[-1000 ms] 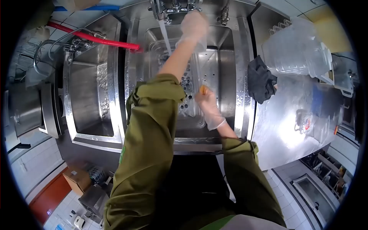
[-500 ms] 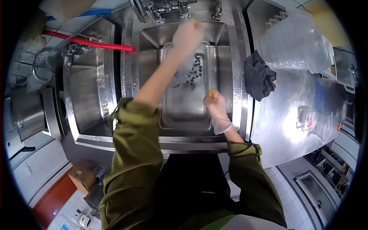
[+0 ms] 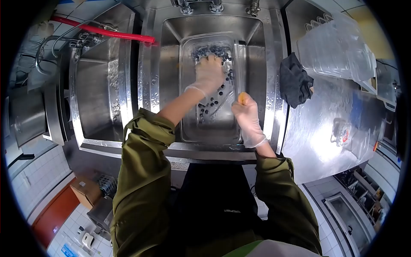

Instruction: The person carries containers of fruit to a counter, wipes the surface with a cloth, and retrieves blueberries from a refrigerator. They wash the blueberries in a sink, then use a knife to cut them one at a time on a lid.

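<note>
Left hand [image 3: 209,76] is down from near the taps [image 3: 216,7], over dark berries [image 3: 221,87] in the clear tub [image 3: 209,133], upper centre of frame; can't tell its grip. Right hand [image 3: 248,116], apart, clamps a yellow bit [image 3: 242,98], probably keeping it clear.

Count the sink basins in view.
2: the centre basin, holding the clear tub with the left hand inside, and another basin left of it. Others may lie hidden beyond the view.

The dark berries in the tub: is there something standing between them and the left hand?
Nothing visible except its glove: the left hand reaches into the open tub toward the dark berries. The right hand is at the tub's right side, out of the way.
</note>
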A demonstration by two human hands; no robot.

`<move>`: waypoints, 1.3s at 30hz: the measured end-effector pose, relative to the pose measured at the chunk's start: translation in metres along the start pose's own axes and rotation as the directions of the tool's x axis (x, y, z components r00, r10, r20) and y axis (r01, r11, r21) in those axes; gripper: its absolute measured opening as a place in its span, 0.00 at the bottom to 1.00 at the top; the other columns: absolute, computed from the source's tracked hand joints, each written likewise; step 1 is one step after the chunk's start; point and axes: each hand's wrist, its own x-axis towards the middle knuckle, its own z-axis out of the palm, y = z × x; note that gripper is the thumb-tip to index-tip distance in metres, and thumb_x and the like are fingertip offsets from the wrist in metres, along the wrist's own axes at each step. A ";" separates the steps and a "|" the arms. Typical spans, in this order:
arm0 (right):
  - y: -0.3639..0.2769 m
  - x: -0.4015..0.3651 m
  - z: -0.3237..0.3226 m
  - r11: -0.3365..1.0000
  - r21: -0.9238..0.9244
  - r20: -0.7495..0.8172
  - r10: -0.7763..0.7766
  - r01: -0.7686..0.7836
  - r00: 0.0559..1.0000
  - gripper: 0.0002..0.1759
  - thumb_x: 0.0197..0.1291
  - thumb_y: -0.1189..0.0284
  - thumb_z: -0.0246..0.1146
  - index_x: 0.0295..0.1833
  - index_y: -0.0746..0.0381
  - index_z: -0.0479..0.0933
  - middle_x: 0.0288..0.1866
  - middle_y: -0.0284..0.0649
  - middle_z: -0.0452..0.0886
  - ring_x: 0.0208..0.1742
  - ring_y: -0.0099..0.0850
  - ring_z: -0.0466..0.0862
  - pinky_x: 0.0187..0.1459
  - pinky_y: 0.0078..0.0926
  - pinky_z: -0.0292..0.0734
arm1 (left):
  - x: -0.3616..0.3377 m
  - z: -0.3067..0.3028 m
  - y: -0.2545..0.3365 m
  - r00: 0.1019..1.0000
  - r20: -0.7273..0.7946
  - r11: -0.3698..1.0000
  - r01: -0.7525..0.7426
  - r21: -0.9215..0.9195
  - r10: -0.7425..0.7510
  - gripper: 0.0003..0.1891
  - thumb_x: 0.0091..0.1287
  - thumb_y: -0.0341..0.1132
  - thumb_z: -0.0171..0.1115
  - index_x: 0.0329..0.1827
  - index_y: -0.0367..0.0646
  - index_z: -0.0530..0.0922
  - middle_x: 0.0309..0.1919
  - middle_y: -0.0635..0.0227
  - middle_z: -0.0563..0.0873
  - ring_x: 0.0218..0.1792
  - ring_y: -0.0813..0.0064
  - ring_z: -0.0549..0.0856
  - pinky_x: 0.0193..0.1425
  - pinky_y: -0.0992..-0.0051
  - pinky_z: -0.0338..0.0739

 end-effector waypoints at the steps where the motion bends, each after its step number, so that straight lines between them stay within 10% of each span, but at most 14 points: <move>1: -0.008 -0.001 0.002 1.000 -0.009 0.027 -0.012 0.012 1.000 0.10 0.48 0.85 0.53 0.24 0.60 0.61 0.24 0.25 0.59 0.28 0.15 0.60 0.27 0.16 0.57 | -0.003 0.003 0.003 0.999 -0.002 0.999 -0.050 -0.017 0.050 0.14 0.67 0.43 0.52 0.50 0.46 0.74 0.50 0.60 0.74 0.53 0.60 0.76 0.49 0.62 0.78; 4: -0.011 -0.006 0.001 0.998 0.054 0.047 -0.009 0.007 0.999 0.12 0.49 0.84 0.52 0.22 0.58 0.58 0.23 0.23 0.55 0.27 0.13 0.56 0.25 0.16 0.53 | -0.006 0.007 0.002 0.974 0.147 0.973 -0.145 -0.178 0.172 0.12 0.66 0.39 0.52 0.50 0.49 0.74 0.52 0.62 0.74 0.54 0.61 0.76 0.47 0.62 0.78; 7: 0.001 -0.007 0.002 0.999 0.025 0.016 -0.035 0.034 0.999 0.12 0.49 0.84 0.52 0.22 0.58 0.58 0.23 0.23 0.55 0.27 0.13 0.56 0.25 0.16 0.53 | 0.007 0.001 -0.006 0.902 0.335 0.931 -0.336 0.144 0.274 0.13 0.64 0.35 0.52 0.51 0.51 0.74 0.54 0.63 0.74 0.55 0.62 0.75 0.48 0.62 0.77; 11: -0.001 -0.007 0.000 0.999 0.017 0.032 -0.037 0.036 0.999 0.12 0.49 0.84 0.52 0.21 0.58 0.59 0.23 0.23 0.56 0.27 0.14 0.56 0.26 0.16 0.53 | -0.022 0.006 0.015 0.959 0.043 0.956 -0.283 0.080 0.280 0.13 0.61 0.34 0.54 0.48 0.51 0.78 0.56 0.63 0.74 0.58 0.63 0.73 0.55 0.62 0.73; 15: -0.002 -0.010 -0.013 0.998 -0.014 0.034 0.064 -0.064 0.997 0.06 0.47 0.83 0.54 0.25 0.63 0.65 0.23 0.27 0.62 0.29 0.17 0.63 0.29 0.20 0.60 | -0.041 -0.049 0.005 0.875 0.416 0.962 -0.169 -0.212 0.246 0.20 0.60 0.41 0.55 0.55 0.44 0.74 0.59 0.62 0.72 0.61 0.58 0.71 0.63 0.63 0.68; 20: -0.012 -0.023 -0.016 0.990 -0.131 0.020 0.061 -0.057 0.998 0.07 0.48 0.82 0.53 0.23 0.61 0.63 0.23 0.26 0.61 0.28 0.17 0.61 0.29 0.20 0.59 | -0.025 -0.018 -0.006 0.979 0.041 0.924 0.200 -0.325 -0.198 0.26 0.63 0.46 0.53 0.61 0.41 0.66 0.55 0.50 0.72 0.58 0.53 0.73 0.61 0.62 0.69; 24: -0.031 -0.034 -0.015 0.987 -0.121 -0.005 0.103 -0.102 0.995 0.09 0.48 0.83 0.53 0.23 0.60 0.62 0.22 0.26 0.59 0.27 0.16 0.60 0.28 0.18 0.58 | -0.020 0.006 0.001 0.976 -0.146 0.925 0.098 -0.366 -0.161 0.26 0.62 0.43 0.56 0.59 0.38 0.67 0.53 0.51 0.73 0.55 0.53 0.74 0.59 0.62 0.71; 31: -0.032 -0.043 -0.026 0.981 -0.172 -0.015 0.088 -0.090 0.996 0.07 0.48 0.85 0.52 0.26 0.61 0.64 0.25 0.26 0.61 0.29 0.16 0.61 0.28 0.17 0.59 | -0.033 -0.011 0.013 0.999 0.020 0.918 0.036 -0.396 -0.030 0.20 0.62 0.40 0.56 0.54 0.39 0.72 0.49 0.56 0.77 0.56 0.58 0.74 0.58 0.64 0.71; 39: -0.068 -0.061 -0.024 0.956 -0.248 -0.058 0.143 -0.153 0.988 0.12 0.48 0.84 0.52 0.22 0.58 0.58 0.22 0.25 0.58 0.26 0.14 0.57 0.25 0.17 0.53 | -0.045 0.000 0.011 0.938 -0.344 0.870 -0.133 -0.474 -0.044 0.18 0.62 0.37 0.54 0.54 0.44 0.74 0.48 0.59 0.77 0.52 0.60 0.75 0.58 0.64 0.70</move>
